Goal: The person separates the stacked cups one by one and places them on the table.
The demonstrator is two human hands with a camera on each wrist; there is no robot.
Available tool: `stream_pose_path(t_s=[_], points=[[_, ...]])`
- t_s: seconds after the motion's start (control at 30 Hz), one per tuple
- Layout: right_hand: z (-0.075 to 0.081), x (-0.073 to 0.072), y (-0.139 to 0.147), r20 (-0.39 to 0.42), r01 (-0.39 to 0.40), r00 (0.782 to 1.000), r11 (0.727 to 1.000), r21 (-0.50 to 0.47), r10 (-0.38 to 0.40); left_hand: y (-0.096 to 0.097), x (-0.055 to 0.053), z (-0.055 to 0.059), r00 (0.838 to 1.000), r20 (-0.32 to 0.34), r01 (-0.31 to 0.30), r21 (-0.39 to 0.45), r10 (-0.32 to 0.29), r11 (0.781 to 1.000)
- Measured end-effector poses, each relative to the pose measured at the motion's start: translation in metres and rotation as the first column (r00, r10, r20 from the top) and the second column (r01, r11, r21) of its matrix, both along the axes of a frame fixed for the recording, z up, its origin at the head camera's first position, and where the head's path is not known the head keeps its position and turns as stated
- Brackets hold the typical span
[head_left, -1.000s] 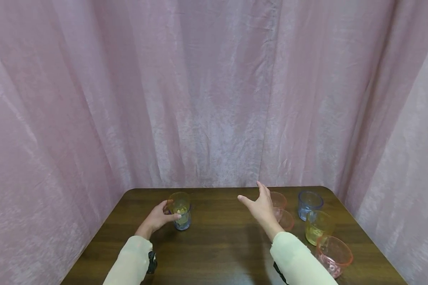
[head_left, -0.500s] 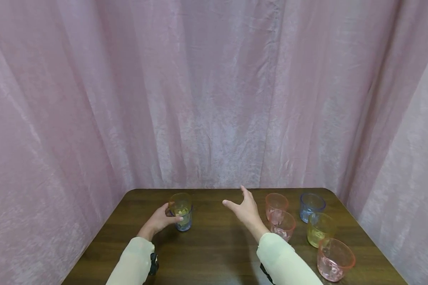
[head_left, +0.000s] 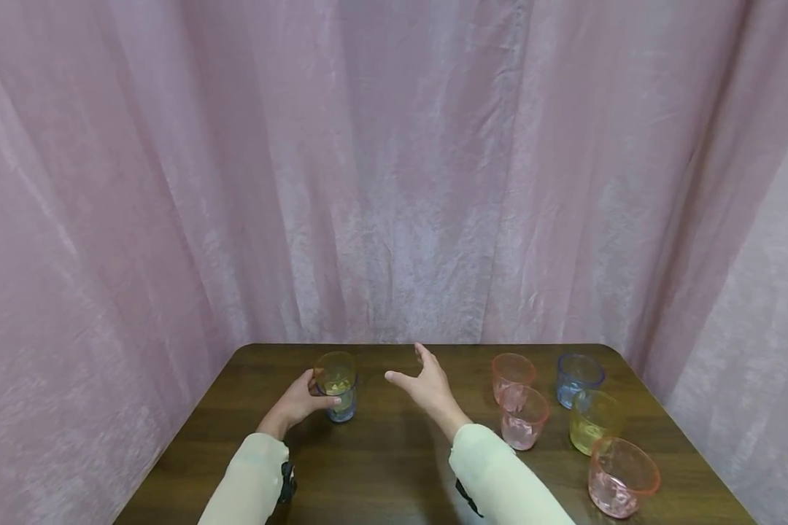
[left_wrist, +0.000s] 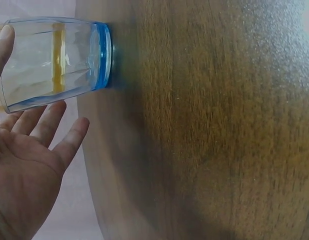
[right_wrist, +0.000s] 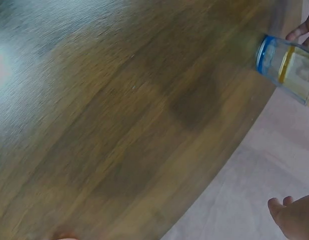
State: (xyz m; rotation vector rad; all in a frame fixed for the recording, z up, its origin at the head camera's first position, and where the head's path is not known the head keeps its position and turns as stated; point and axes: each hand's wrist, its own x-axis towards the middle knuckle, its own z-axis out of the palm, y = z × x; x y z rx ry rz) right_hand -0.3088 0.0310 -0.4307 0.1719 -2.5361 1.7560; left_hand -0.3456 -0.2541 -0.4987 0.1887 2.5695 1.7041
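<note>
A clear yellow cup [head_left: 336,362] sits nested inside a clear blue cup [head_left: 344,413] on the left half of the table, both upright. My left hand [head_left: 297,403] holds the pair from the left, thumb in front near the blue rim and fingers behind. In the left wrist view the yellow cup's base shows as a band [left_wrist: 58,57] inside the blue cup [left_wrist: 102,55]. My right hand [head_left: 429,389] hovers over mid-table, thumb and fingers spread wide, holding nothing. The right wrist view shows only part of this hand [right_wrist: 297,217].
On the right side of the brown wooden table [head_left: 394,467] stand two pink cups [head_left: 512,368] one before the other, a blue cup [head_left: 571,386], a yellow cup [head_left: 587,430] and another pink cup [head_left: 613,492]. A pink curtain [head_left: 394,182] hangs behind the table.
My right hand has moved left, away from the cups on the right, bringing both pink cups there into full view. My left hand stays at the nested cups.
</note>
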Motion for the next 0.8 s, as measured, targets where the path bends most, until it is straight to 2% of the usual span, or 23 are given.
stream_pose_path(t_s=[0.27, 0.5, 0.67, 0.8], points=[[-0.006, -0.011, -0.020, 0.000, -0.052, 0.999, 0.999, -0.015, 0.052, 0.003, 0.000, 0.003, 1.000, 0.002, -0.016, -0.031, 0.016, 0.999], [-0.018, -0.024, -0.046, -0.004, -0.097, 0.995, 0.995, -0.021, 0.097, -0.001, -0.001, 0.003, 1.000, 0.010, -0.010, -0.020, 0.010, 1.000], [-0.023, -0.028, -0.059, -0.018, -0.131, 0.991, 0.991, -0.017, 0.131, -0.002, -0.002, 0.001, 1.000, 0.017, 0.000, -0.022, 0.001, 1.000], [-0.024, -0.029, -0.066, -0.009, -0.156, 0.988, 0.988, -0.010, 0.156, -0.002, -0.002, -0.001, 1.000, 0.026, -0.016, -0.017, 0.016, 1.000]])
